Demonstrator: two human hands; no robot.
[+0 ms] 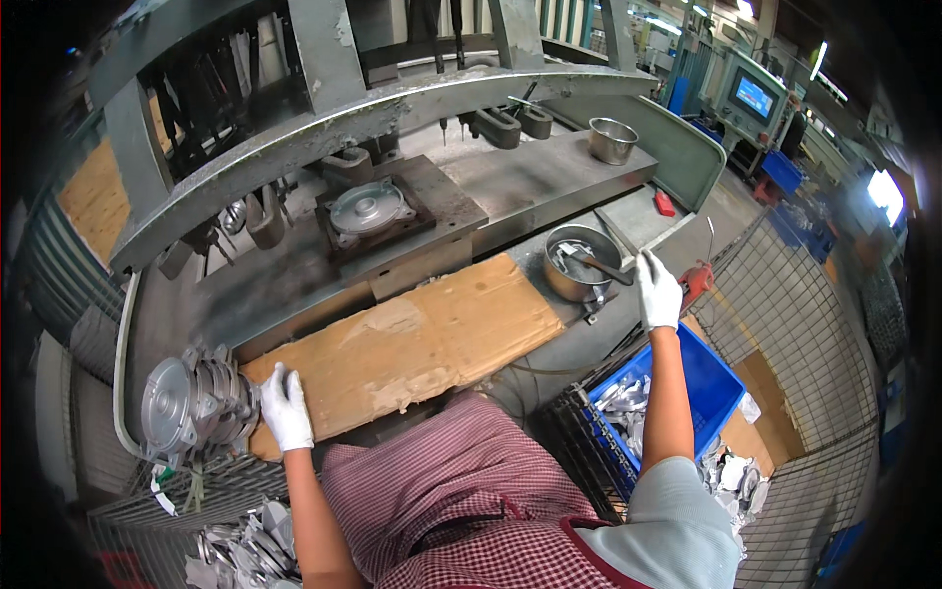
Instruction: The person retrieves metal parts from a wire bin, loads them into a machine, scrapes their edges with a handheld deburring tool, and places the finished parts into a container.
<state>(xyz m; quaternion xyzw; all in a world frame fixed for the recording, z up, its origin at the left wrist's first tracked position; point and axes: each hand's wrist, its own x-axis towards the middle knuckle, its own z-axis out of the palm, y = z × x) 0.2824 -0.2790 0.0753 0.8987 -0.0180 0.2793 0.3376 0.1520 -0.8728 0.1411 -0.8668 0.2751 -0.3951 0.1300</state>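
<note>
My left hand [286,408], in a white glove, rests at the left end of the cardboard-covered board [432,339], fingers stretched out. Just left of it stand stacked round silver metal castings [169,404]; whether the fingertips touch them I cannot tell. At the right, my white-gloved right hand [658,293] is raised with its fingers stretched forward, beside a metal pot [571,285]. A dark-handled brush or ladle [601,265] leans in that pot, its handle ending close to the hand. One round casting [367,208] sits in the fixture on the press bed.
A heavy press frame [392,108] with clamps spans the bench. Further back stand a steel bowl [613,140] and a small red object [664,203]. A blue crate [708,378] with metal parts is below my right arm. Wire cages [805,304] flank me, and loose castings [250,545] lie lower left.
</note>
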